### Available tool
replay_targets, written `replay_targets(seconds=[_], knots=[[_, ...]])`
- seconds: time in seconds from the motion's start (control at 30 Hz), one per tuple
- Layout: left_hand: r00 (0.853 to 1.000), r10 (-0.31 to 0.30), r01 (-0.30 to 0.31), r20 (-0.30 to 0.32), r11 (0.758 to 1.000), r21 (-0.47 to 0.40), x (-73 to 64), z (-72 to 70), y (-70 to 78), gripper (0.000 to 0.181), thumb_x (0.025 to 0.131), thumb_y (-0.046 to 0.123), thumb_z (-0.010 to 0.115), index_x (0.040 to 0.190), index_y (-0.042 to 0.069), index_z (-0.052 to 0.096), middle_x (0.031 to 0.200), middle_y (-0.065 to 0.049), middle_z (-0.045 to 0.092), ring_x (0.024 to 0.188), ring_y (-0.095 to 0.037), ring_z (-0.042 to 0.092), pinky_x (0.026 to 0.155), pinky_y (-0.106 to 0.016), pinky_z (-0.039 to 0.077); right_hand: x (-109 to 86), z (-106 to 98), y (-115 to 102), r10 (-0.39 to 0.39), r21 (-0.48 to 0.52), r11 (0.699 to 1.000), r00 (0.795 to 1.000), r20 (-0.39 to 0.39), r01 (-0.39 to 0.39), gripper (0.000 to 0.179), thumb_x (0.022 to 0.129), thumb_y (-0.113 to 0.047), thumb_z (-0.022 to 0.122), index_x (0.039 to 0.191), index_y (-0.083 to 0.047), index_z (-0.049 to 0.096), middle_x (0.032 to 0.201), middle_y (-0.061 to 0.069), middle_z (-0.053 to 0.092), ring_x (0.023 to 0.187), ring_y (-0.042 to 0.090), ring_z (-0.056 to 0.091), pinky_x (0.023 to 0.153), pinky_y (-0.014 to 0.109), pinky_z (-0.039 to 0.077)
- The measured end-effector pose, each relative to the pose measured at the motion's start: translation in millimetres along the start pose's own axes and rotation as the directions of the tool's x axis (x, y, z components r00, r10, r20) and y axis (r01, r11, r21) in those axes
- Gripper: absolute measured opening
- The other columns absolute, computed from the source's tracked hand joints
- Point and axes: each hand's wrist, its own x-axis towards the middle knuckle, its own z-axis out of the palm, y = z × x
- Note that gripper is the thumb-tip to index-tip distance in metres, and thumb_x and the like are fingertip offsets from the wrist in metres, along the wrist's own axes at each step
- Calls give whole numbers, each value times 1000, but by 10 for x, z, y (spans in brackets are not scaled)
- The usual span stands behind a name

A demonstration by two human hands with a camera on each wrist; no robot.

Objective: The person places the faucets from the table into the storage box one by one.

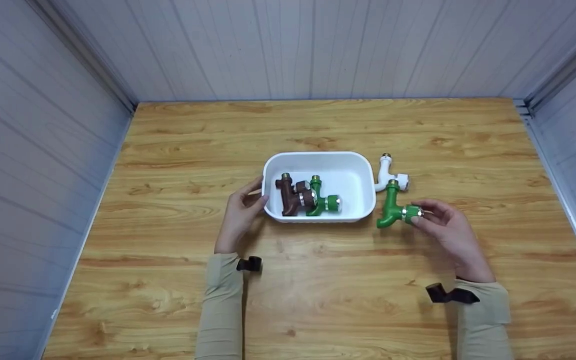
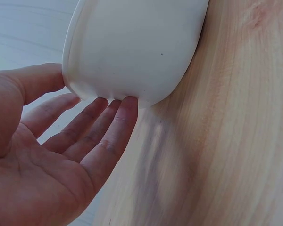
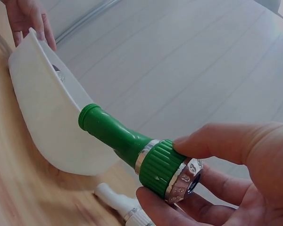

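A white plastic basin (image 1: 319,218) stands on the table. Inside lie a green tap (image 1: 316,187) and brown tap parts (image 1: 288,192) with two knobs; whether these are one tap or two I cannot tell. My left hand (image 1: 240,215) touches the basin's left end, its fingers fairly straight against the outer wall (image 2: 132,52) and the thumb at the rim. To the right of the basin my right hand (image 1: 450,232) pinches another green tap (image 1: 391,202) by its ribbed knob (image 3: 160,165). Just behind that tap, a white tap (image 1: 384,172) lies beside the basin's right end.
The wood-grain table (image 1: 188,200) is bounded by a pale panelled wall (image 1: 288,50) at the back and further panels on both sides. Black straps with small mounts (image 1: 250,264) sit on both sleeves.
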Motion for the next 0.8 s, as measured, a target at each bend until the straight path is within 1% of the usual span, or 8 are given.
replay_targets(seconds=[0.13, 0.2, 0.3, 0.37, 0.4, 0.53, 0.6, 0.8], knots=[[1000, 10, -10, 6, 1000, 2, -2, -5, -2, 48, 90, -5, 62, 136, -4, 49, 128, -28, 52, 110, -41, 56, 85, -34, 56, 4, 28, -62, 0, 47, 999, 1000, 11, 0, 41, 84, 2, 70, 121, 8, 54, 111, 0, 65, 100, 11, 64, 83, 24, 55], [1000, 8, -8, 9, 1000, 0, -2, -9, -3, 48, 90, -4, 62, 136, -4, 49, 128, -28, 51, 110, -42, 56, 85, -34, 55, 11, 44, -94, -1, 43, 999, 1000, 14, 1, 41, 84, 1, 71, 122, 7, 54, 112, 1, 64, 102, 11, 63, 84, 24, 54], [1000, -4, 5, 24, 1000, -20, 0, -14, 1, 49, 90, -5, 61, 137, -5, 47, 130, -30, 49, 113, -44, 54, 89, -39, 54, 26, 73, -141, 1, 35, 999, 1000, 15, -2, 43, 84, -2, 72, 122, 6, 55, 114, 4, 62, 102, 12, 63, 85, 24, 54], [999, -5, 6, 34, 1000, -24, -25, -2, 76, 50, 90, -6, 60, 137, -8, 44, 130, -33, 47, 114, -47, 52, 90, -45, 52, 37, 92, -161, -2, 38, 999, 1000, 18, 1, 43, 83, -2, 72, 122, 7, 55, 114, 5, 62, 103, 13, 62, 85, 25, 54], [999, -4, 5, 34, 1000, -26, -24, 0, 75, 49, 90, -6, 60, 137, -8, 45, 130, -32, 48, 113, -46, 52, 91, -46, 51, 43, 101, -169, 0, 35, 999, 1000, 17, -1, 44, 83, -3, 73, 122, 7, 55, 114, 5, 62, 103, 14, 62, 85, 25, 54], [999, 25, -24, 25, 1000, -13, -25, 7, 67, 48, 89, -7, 61, 135, -8, 47, 127, -31, 51, 111, -44, 55, 89, -44, 53, 58, 133, -192, 2, 44, 999, 1000, 16, -3, 44, 83, -4, 73, 122, 7, 54, 113, 5, 64, 103, 14, 62, 85, 25, 54], [999, 34, -34, 16, 999, -12, 1, -5, -11, 47, 89, -5, 62, 135, -5, 50, 127, -28, 53, 110, -42, 57, 89, -42, 54, 63, 145, -205, 4, 43, 999, 1000, 17, -5, 44, 84, -5, 73, 122, 7, 55, 113, 5, 64, 103, 14, 62, 85, 25, 54], [999, 25, -24, 20, 999, -31, 1, -5, 2, 48, 89, -4, 62, 136, -3, 50, 128, -28, 52, 111, -43, 56, 90, -47, 52, 86, 170, -218, -6, 36, 999, 1000, 18, 5, 43, 84, -5, 73, 121, 6, 55, 114, 6, 64, 104, 16, 62, 86, 26, 54]])
